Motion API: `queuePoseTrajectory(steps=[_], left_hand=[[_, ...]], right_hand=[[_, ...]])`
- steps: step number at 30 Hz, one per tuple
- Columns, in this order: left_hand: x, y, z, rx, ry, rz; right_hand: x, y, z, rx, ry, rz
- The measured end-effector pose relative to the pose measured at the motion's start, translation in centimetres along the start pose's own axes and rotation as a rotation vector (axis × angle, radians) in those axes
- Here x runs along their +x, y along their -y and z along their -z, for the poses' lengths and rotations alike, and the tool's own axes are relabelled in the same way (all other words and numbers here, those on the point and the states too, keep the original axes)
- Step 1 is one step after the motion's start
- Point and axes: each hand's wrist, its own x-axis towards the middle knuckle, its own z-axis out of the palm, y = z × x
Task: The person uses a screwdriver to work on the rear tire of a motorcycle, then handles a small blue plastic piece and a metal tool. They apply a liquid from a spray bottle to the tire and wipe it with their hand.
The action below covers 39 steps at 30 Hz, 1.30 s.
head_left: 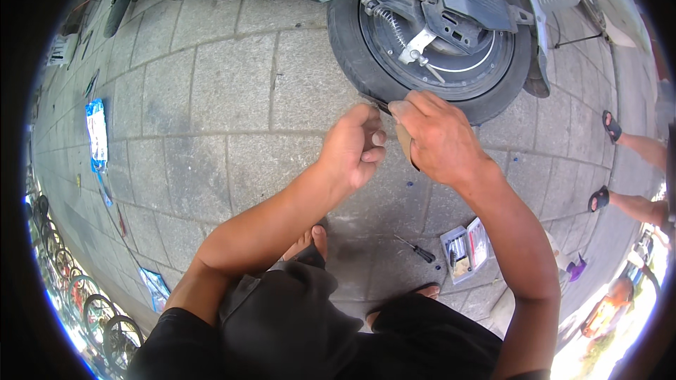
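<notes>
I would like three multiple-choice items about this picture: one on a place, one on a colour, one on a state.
1. Where does the screwdriver lie?
A. on the paving near the small open case
B. on the tyre
C. in the left hand

2. What colour is the tyre?
A. white
B. black
C. red

3. How is the left hand?
A. flat and open
B. curled closed
C. out of view

Answers: 1 A, it lies on the stones beside the case. 2 B, the rubber is black. 3 B, its fingers are curled in beside the right hand.
</notes>
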Motion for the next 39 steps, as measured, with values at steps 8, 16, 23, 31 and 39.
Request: queuePoseTrajectory(steps=[8, 16, 23, 31, 39], left_hand=[[0.3, 0.0, 0.2, -0.076, 0.022, 0.015], [1.0, -0.8, 0.0, -0.103, 0.043, 0.080], [0.5, -0.8, -0.2, -0.013, 0.031, 0.041], [0.5, -0.6, -0.4, 0.145, -0.031, -0.058], [0.6, -1.2, -0.4, 0.159, -0.033, -0.019]], right_hand=[[-0.1, -0.1, -0.2, -0.010, 0.015, -0.017], [0.0, -0.1, -0.2, -0.005, 0.002, -0.012], [0.0, -0.1, -0.2, -0.012, -0.001, -0.011], [0.1, 0.0, -0.2, -0.010, 0.008, -0.022], [-0.6, -0.2, 0.8, -0.084, 0.084, 0.028]])
